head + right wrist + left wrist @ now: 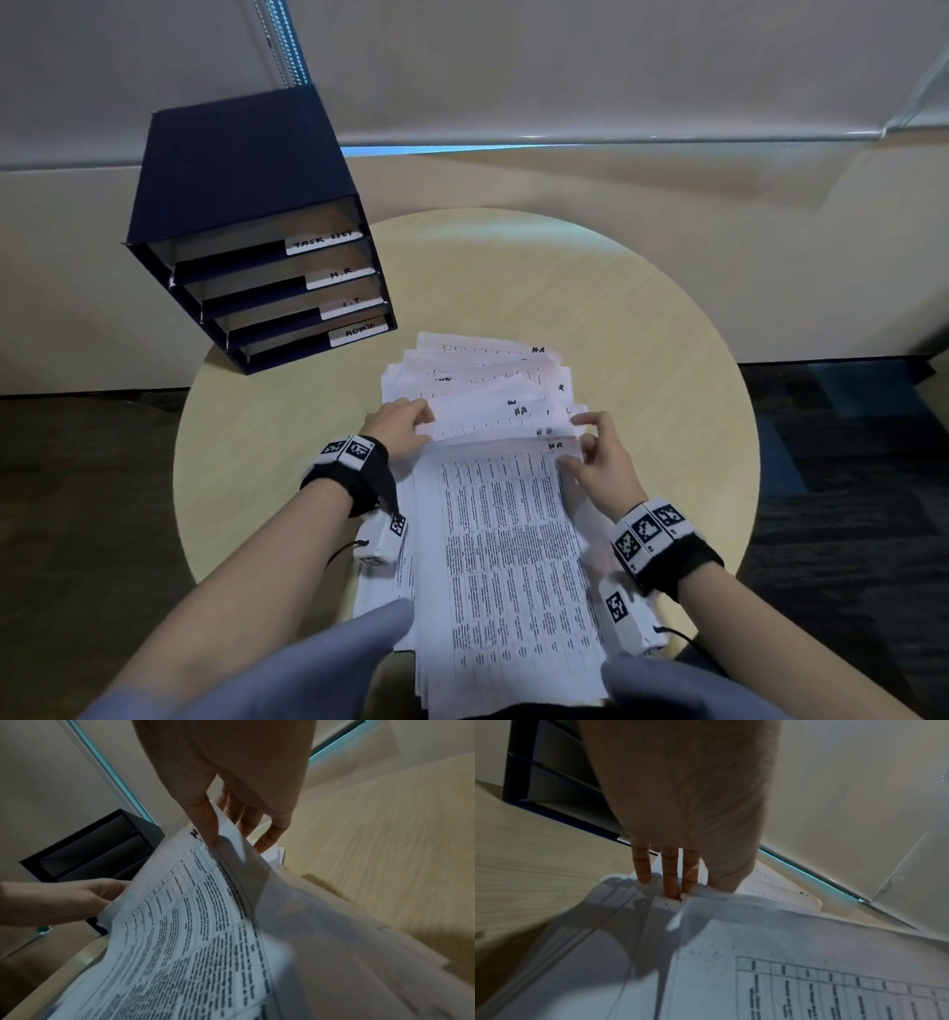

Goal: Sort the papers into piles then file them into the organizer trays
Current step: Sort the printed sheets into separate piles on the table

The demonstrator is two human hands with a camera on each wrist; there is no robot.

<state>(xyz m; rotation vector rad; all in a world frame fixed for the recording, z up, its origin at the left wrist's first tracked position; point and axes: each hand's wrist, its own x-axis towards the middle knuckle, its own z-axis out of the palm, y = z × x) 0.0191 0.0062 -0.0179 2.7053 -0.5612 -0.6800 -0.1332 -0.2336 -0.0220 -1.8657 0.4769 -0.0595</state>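
A round, pale wood table (590, 288) fills the middle of the head view, standing on dark carpet before a beige wall. At its far left edge stands a dark blue organizer (241, 205) with four stacked trays, whose white labels read from top to bottom TASK LIST, H.R., I.T and ADMIN. The papers (513, 555) lie on the near half of the table, in front of the organizer and to its right: a thick, loosely squared pile of printed table sheets reaches from the table's near edge toward the centre, and beyond it more sheets fan out untidily, several marked H.R in their top right corners. The left hand (398, 424) holds the left side of the fanned sheets, fingers curled round their edge with three straight fingers (670, 874) pressing down into the stack in the left wrist view. The right hand (598, 457) pinches the top right corner of the uppermost printed sheet, its thumb (205, 821) on top and the other fingers underneath, lifting that corner off the pile. Both wrists wear black bands with white marker blocks (647, 529).
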